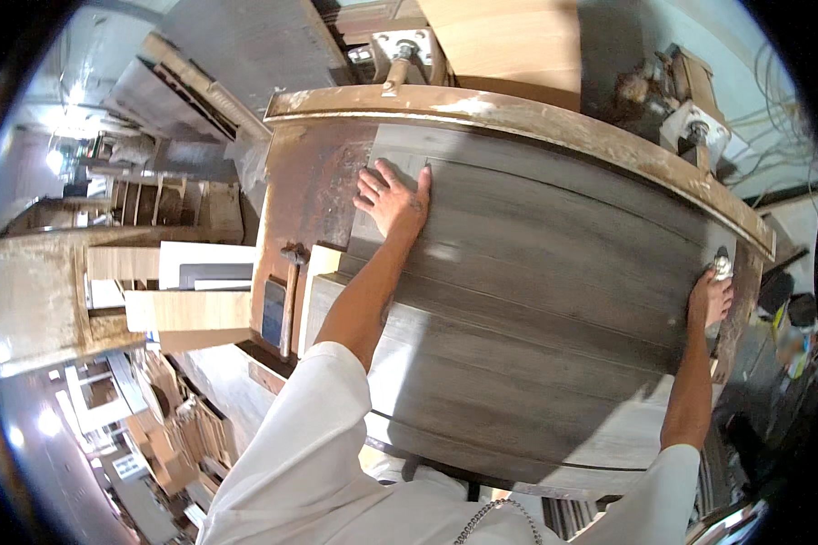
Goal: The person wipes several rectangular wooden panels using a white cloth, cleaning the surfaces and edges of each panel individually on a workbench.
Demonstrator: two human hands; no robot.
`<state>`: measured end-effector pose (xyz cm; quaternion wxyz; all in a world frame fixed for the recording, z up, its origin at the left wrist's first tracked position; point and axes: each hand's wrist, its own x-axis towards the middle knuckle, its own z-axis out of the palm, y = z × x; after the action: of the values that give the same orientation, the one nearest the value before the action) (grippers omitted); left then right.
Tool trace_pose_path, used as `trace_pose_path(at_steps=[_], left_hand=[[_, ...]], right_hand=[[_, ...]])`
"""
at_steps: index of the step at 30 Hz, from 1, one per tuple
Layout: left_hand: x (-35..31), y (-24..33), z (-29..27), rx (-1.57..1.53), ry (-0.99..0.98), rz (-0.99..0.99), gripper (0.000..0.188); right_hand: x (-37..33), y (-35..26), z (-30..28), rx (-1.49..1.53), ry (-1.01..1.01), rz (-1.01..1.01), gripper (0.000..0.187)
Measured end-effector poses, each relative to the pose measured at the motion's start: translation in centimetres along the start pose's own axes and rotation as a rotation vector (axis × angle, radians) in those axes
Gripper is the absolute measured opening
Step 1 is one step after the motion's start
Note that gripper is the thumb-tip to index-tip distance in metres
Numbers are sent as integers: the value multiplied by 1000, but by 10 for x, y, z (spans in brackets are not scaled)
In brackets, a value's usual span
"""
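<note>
A large dark grey wood-grain panel (536, 263) lies flat on the brown worktable, with long lines running across it. On its far left part rests my left hand (395, 200), fingers spread and holding nothing. At the panel's right edge, my right hand (711, 298) has its fingers curled. From its thumb side sticks out a small tool with a shiny metal head (723, 263); the fingers hide the rest. Beside the panel on the left lie a hammer (291, 300) with a wooden handle and a dark phone-like slab (274, 312).
A long worn bar (518, 116) runs along the table's far edge, with metal fittings (402, 54) behind it. Pale boards (191, 311) jut out at the left. Offcuts and boxes (177, 436) clutter the lower left. Loose cables (777, 118) hang at the far right.
</note>
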<state>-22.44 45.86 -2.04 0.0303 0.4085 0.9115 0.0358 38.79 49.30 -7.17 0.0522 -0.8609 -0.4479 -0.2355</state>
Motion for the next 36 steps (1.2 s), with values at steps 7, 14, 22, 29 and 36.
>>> trace_pose_path(at_steps=[7,14,22,29,36], left_hand=[[-6,-3,4,-30,17,-1,96],[-4,-9,2,-37,23,-8,95],[-4,2,1,12,39,14,93],[1,-12,20,59,83,-33,93],[-2,1,9,82,109,5,91]], right_hand=[[7,-7,-9,-4,-138,57,61],[6,-4,2,-7,-93,18,58],[-2,4,-19,-142,-18,-60,58],[4,-28,-25,74,-79,24,54],[1,-18,-33,104,-94,87,54]])
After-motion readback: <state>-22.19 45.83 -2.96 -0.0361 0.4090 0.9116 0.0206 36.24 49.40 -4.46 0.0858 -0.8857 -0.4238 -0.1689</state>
